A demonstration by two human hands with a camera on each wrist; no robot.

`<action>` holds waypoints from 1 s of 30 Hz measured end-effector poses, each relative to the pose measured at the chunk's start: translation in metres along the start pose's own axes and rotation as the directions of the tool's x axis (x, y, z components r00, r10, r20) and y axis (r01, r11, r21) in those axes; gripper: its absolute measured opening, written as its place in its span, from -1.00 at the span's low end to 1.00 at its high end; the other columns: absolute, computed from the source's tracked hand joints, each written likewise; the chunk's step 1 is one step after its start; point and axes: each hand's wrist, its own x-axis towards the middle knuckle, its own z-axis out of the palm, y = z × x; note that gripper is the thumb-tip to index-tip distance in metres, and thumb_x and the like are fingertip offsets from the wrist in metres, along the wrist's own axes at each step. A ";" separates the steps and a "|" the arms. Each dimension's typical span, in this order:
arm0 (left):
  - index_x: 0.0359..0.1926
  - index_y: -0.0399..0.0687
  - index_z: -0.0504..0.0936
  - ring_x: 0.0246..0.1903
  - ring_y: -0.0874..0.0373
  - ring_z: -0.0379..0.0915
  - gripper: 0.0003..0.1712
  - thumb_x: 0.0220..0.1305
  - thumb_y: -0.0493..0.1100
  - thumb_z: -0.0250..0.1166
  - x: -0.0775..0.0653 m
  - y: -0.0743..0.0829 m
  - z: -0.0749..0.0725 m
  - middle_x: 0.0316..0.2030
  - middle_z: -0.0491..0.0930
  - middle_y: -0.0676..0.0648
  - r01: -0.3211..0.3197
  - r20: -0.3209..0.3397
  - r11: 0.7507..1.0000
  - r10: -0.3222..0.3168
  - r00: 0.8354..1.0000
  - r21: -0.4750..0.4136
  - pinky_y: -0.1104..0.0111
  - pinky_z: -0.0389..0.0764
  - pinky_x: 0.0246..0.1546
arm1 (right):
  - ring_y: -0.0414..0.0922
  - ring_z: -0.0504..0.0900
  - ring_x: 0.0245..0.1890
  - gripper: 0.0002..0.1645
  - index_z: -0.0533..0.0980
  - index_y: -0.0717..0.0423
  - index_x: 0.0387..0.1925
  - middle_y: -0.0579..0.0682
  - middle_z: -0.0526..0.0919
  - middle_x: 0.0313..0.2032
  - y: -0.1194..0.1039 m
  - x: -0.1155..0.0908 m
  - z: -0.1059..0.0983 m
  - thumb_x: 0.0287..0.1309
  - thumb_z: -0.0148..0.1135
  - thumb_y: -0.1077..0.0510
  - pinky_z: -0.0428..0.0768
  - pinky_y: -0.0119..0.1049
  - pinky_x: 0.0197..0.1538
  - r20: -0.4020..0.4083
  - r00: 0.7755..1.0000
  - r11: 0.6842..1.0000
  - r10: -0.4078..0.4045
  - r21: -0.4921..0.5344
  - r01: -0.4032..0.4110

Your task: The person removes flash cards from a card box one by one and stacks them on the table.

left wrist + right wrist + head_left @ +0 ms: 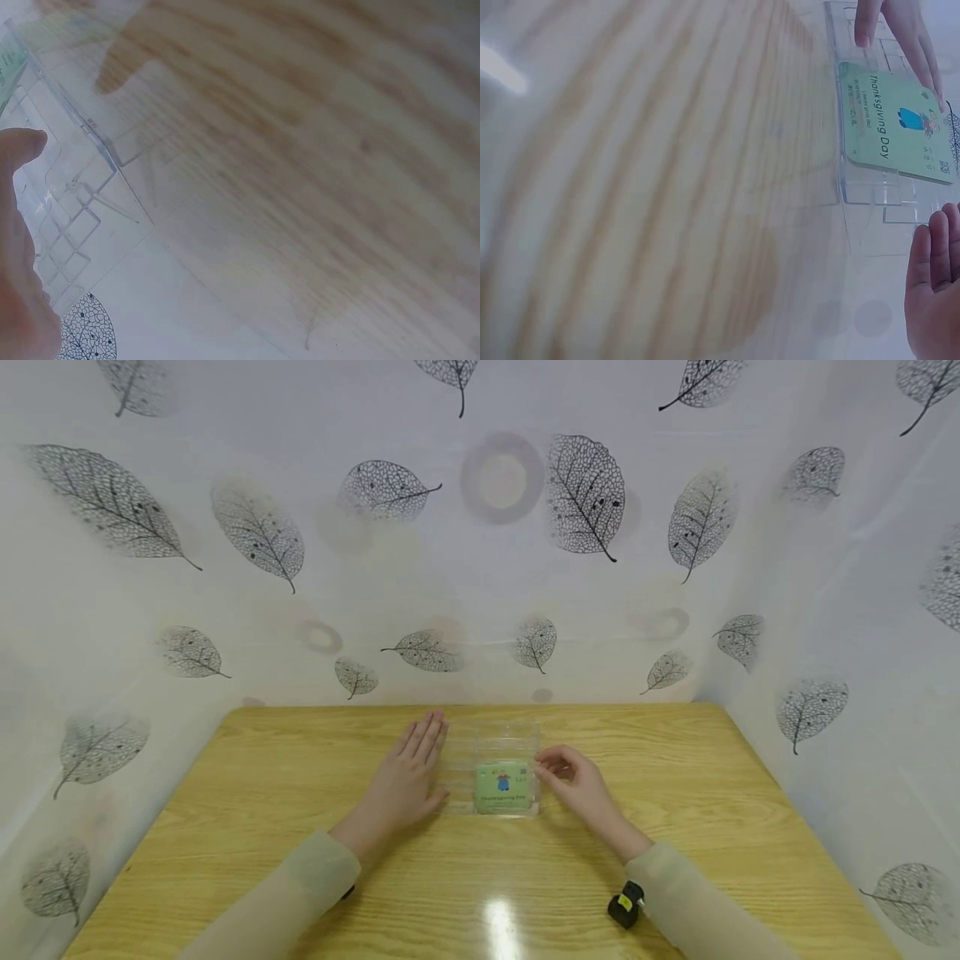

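Observation:
A clear plastic compartment tray (457, 760) lies on the table in the head view. On its front right part is a green card (503, 787) printed "Thanksgiving Day" with a small blue-clothed figure, which also shows large in the right wrist view, card (885, 124). My left hand (407, 777) is spread along the tray's left side, fingers straight and pointing away, thumb out at the near left part. Beside the right edge is my right hand (576, 781), its fingers loosely bent and the tips right at the rim. The right wrist view shows those fingers (940, 251) extended.
The light wood table (675, 810) ends at a white cloth backdrop (480, 585) printed with dark leaves, which also hangs at both sides. A black wrist camera (626, 906) with a yellow mark sits by the right sleeve (675, 885).

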 end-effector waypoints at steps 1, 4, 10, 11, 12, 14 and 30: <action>0.67 -0.38 -0.07 0.71 -0.20 -0.17 0.20 0.44 0.35 0.22 0.000 0.000 0.000 0.70 -0.16 -0.35 -0.001 -0.001 1.000 0.001 1.000 0.002 0.05 0.03 0.72 | -0.34 0.61 -0.18 -0.78 0.67 0.26 0.01 0.16 0.75 -0.12 0.000 0.000 0.001 0.39 0.37 0.26 0.68 -0.48 -0.02 -0.003 1.000 1.000 0.011 0.005 -0.011; 0.67 -0.38 -0.07 0.70 -0.20 -0.17 0.20 0.44 0.36 0.21 0.000 0.000 0.000 0.70 -0.16 -0.35 -0.002 0.001 1.000 0.002 1.000 0.010 0.05 0.03 0.72 | -0.37 0.61 -0.20 -0.80 0.68 0.28 -0.02 0.18 0.75 -0.13 -0.001 0.001 0.003 0.40 0.36 0.26 0.67 -0.49 -0.05 -0.009 1.000 1.000 0.025 0.016 -0.025; 0.67 -0.38 -0.07 0.70 -0.21 -0.18 0.20 0.44 0.35 0.22 0.000 0.001 -0.002 0.70 -0.17 -0.35 0.001 0.011 1.000 -0.001 1.000 0.009 0.05 0.02 0.72 | -0.39 0.61 -0.23 -0.82 0.69 0.30 -0.06 0.19 0.75 -0.14 -0.002 0.001 0.005 0.39 0.36 0.27 0.67 -0.51 -0.09 -0.025 0.998 0.999 0.051 0.021 -0.050; 0.67 -0.38 -0.06 0.70 -0.21 -0.17 0.20 0.44 0.35 0.22 0.000 0.001 -0.002 0.70 -0.16 -0.36 0.001 0.009 1.000 -0.001 1.000 0.007 0.05 0.02 0.72 | -0.39 0.61 -0.23 -0.82 0.69 0.31 -0.06 0.19 0.75 -0.14 -0.002 0.001 0.006 0.39 0.36 0.27 0.67 -0.51 -0.10 -0.027 0.998 0.998 0.055 0.020 -0.054; 0.67 -0.39 -0.07 0.70 -0.21 -0.18 0.20 0.44 0.35 0.22 0.000 0.001 -0.002 0.70 -0.16 -0.35 0.001 0.009 1.000 -0.001 1.000 0.007 0.05 0.01 0.72 | -0.39 0.61 -0.23 -0.82 0.69 0.31 -0.06 0.19 0.75 -0.14 -0.003 0.002 0.006 0.39 0.36 0.27 0.67 -0.52 -0.10 -0.029 0.998 0.998 0.063 0.022 -0.063; 0.66 -0.39 -0.06 0.70 -0.21 -0.18 0.20 0.44 0.35 0.23 0.000 0.001 -0.002 0.69 -0.16 -0.36 0.002 0.008 1.000 -0.002 1.000 0.011 0.05 0.02 0.72 | -0.39 0.61 -0.24 -0.82 0.70 0.30 -0.06 0.18 0.76 -0.14 -0.003 0.002 0.006 0.39 0.36 0.26 0.67 -0.52 -0.10 -0.027 0.997 0.997 0.079 0.024 -0.078; 0.66 -0.39 -0.03 0.70 -0.22 -0.14 0.21 0.42 0.36 0.24 0.001 0.001 0.000 0.69 -0.13 -0.37 0.000 -0.011 1.000 0.000 1.000 0.030 0.05 0.05 0.71 | -0.28 0.62 -0.27 -0.82 0.73 0.24 -0.12 0.12 0.76 -0.20 -0.006 0.002 0.014 0.30 0.47 0.23 0.65 -0.49 -0.15 -0.046 0.983 0.982 0.178 0.070 -0.175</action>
